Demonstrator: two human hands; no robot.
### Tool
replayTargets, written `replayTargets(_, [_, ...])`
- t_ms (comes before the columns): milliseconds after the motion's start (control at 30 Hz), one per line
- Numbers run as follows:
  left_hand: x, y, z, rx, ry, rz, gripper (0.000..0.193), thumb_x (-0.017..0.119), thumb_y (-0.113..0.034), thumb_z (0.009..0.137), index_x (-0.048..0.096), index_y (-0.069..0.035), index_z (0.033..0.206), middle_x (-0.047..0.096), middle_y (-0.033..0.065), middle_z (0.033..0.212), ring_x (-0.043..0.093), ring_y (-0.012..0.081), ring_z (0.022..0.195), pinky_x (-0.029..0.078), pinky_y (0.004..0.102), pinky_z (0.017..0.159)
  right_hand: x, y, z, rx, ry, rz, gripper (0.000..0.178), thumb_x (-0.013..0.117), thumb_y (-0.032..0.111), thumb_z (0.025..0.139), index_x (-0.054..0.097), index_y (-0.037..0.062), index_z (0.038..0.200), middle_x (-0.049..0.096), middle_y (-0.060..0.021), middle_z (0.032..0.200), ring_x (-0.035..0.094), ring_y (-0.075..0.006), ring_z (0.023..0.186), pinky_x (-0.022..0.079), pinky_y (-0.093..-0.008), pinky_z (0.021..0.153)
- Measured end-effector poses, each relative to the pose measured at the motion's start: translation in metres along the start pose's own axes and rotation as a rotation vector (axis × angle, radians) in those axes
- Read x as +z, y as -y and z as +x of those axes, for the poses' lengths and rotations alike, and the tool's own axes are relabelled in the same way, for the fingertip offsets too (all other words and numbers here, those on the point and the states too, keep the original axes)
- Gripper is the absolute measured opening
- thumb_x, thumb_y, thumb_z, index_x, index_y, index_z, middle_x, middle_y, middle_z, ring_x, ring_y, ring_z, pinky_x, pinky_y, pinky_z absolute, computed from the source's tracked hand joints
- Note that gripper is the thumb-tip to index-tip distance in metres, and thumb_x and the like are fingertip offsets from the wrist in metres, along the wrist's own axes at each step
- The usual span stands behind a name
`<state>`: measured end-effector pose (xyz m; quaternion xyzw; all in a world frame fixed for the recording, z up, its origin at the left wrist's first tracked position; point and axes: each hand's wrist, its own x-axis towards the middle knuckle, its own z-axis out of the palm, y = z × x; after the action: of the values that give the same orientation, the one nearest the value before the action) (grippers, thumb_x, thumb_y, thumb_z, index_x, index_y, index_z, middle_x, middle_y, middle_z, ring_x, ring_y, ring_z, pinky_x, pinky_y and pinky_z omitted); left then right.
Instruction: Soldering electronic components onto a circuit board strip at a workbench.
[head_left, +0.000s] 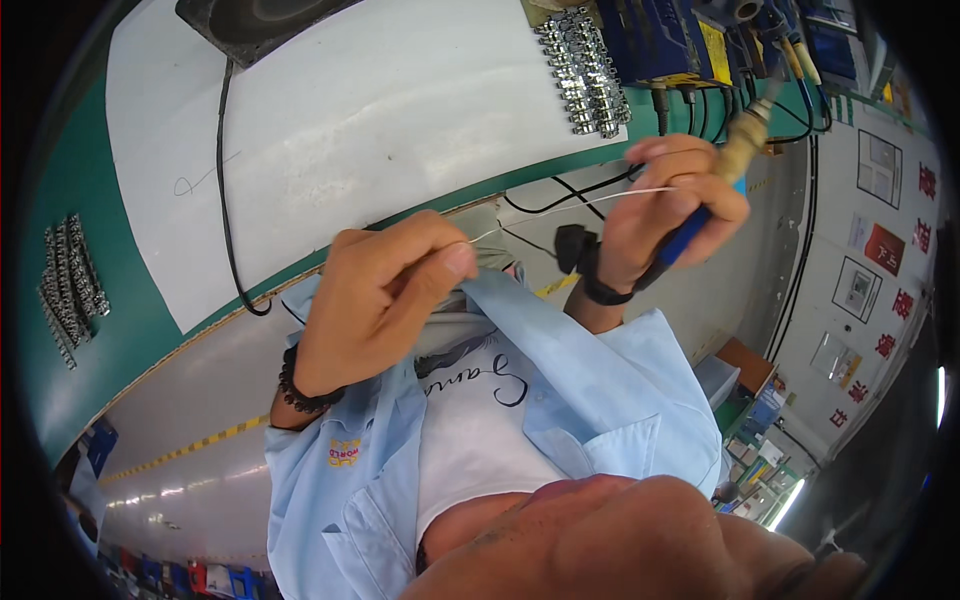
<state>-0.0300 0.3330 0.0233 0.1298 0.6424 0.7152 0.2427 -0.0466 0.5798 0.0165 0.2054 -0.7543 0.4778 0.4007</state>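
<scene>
My left hand [385, 295], a dark bead bracelet at its wrist, pinches one end of a thin silvery solder wire [560, 207] between thumb and forefinger. The wire spans the gap to my right hand [675, 200], where its other end passes between the fingers. That same hand is closed round a soldering iron [740, 147] with a tan grip and a blue handle, tip pointing up and away. The iron's tip is blurred. Both hands are raised in front of my body, at the near edge of the bench.
White paper [380, 120] covers much of the green bench [145, 290]. Rows of small shiny metal parts [583, 75] lie at the far right, more metal parts [72, 285] at the left. A blue box with cables [660, 40] stands at the back right. A black cable [222, 180] crosses the paper.
</scene>
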Motion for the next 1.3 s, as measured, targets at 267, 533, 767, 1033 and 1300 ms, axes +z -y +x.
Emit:
replayTargets(267, [-0.036, 0.005, -0.004, 0.094, -0.253, 0.012, 0.021, 0.053, -0.01, 0.095, 0.062, 0.002, 0.081, 0.046, -0.0039, 0.055, 0.027, 0.002, 0.05, 0.019, 0.0224, 0.046, -0.004, -0.01, 0.007, -0.058, 0.537, -0.686, 0.03, 0.076, 0.001, 0.073, 0.051, 0.0065, 0.088, 0.068, -0.0122, 0.096, 0.056, -0.0265, 0.095, 0.043, -0.0382, 0.087])
replayTargets(533, [-0.044, 0.007, -0.001, 0.12, -0.24, -0.046, 0.018, 0.052, -0.011, 0.096, 0.061, 0.003, 0.089, 0.043, -0.0068, 0.055, 0.022, -0.0001, 0.05, 0.015, 0.022, 0.047, 0.013, -0.009, -0.01, 0.019, 0.534, -0.635, 0.03, 0.075, -0.006, 0.069, 0.053, 0.0061, 0.087, 0.068, -0.011, 0.099, 0.053, -0.0269, 0.1, 0.043, -0.0357, 0.085])
replayTargets(767, [-0.044, 0.009, -0.001, 0.107, -0.299, -0.082, 0.013, 0.052, -0.009, 0.095, 0.058, 0.002, 0.095, 0.044, -0.0077, 0.057, 0.024, 0.0002, 0.051, 0.017, 0.0215, 0.048, 0.043, 0.008, -0.028, 0.176, 0.42, -0.354, 0.028, 0.072, -0.007, 0.07, 0.052, 0.0047, 0.084, 0.067, -0.0151, 0.1, 0.057, -0.0274, 0.087, 0.047, -0.0346, 0.074])
replayTargets(1033, [-0.046, 0.009, -0.005, 0.1, -0.278, -0.1, 0.01, 0.053, -0.007, 0.093, 0.058, 0.001, 0.09, 0.054, -0.0029, 0.07, 0.032, 0.0001, 0.058, 0.022, 0.0203, 0.051, 0.053, 0.026, -0.041, 0.301, 0.34, -0.138, 0.026, 0.064, -0.008, 0.08, 0.044, 0.0032, 0.093, 0.063, -0.0261, 0.109, 0.063, -0.0255, 0.079, 0.051, -0.0323, 0.073])
replayTargets(1300, [-0.038, 0.013, -0.006, 0.111, -0.435, -0.045, 0.01, 0.056, -0.008, 0.092, 0.058, 0.001, 0.09, 0.056, -0.0022, 0.071, 0.033, 0.0003, 0.057, 0.023, 0.0195, 0.051, 0.073, 0.036, -0.052, 0.337, 0.275, 0.161, 0.028, 0.061, -0.006, 0.084, 0.04, 0.0045, 0.098, 0.06, -0.0309, 0.111, 0.065, -0.0255, 0.082, 0.052, -0.0323, 0.075])
